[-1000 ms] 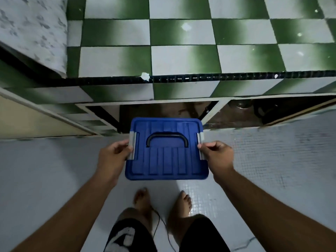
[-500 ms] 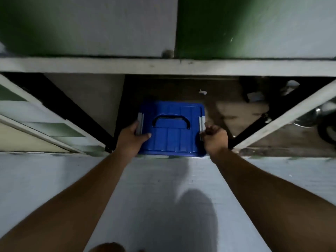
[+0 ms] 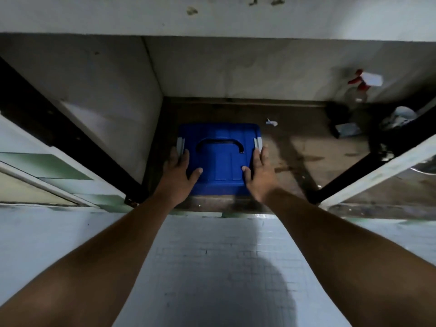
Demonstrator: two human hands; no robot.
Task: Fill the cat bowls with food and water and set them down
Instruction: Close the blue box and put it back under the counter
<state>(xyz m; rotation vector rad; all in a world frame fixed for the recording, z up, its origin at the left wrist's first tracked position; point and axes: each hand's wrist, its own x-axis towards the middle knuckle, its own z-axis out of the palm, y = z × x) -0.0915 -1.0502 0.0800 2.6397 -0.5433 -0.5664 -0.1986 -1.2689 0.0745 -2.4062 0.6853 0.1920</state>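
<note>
- White tiled floor [image 3: 212, 256] fills the bottom of my view.
- Past it I see an open cupboard [image 3: 236, 74], with its left door [image 3: 59, 171] and right door [image 3: 377, 171] swung wide.
- Blue box [image 3: 221, 166] sits at the front left of the cupboard's brown base, lid on, black handle [image 3: 220, 143] lying flat.
- My left hand [image 3: 175, 175] lies along the box's left edge, fingers straight by the grey latch [image 3: 180, 143], thumb on the lid, gripping nothing.
- My right hand [image 3: 260, 175] mirrors it on the right edge.
- Spray bottle [image 3: 361, 88] stands blurred at the back right.
- White scrap [image 3: 271, 122] lies just behind the box.
</note>
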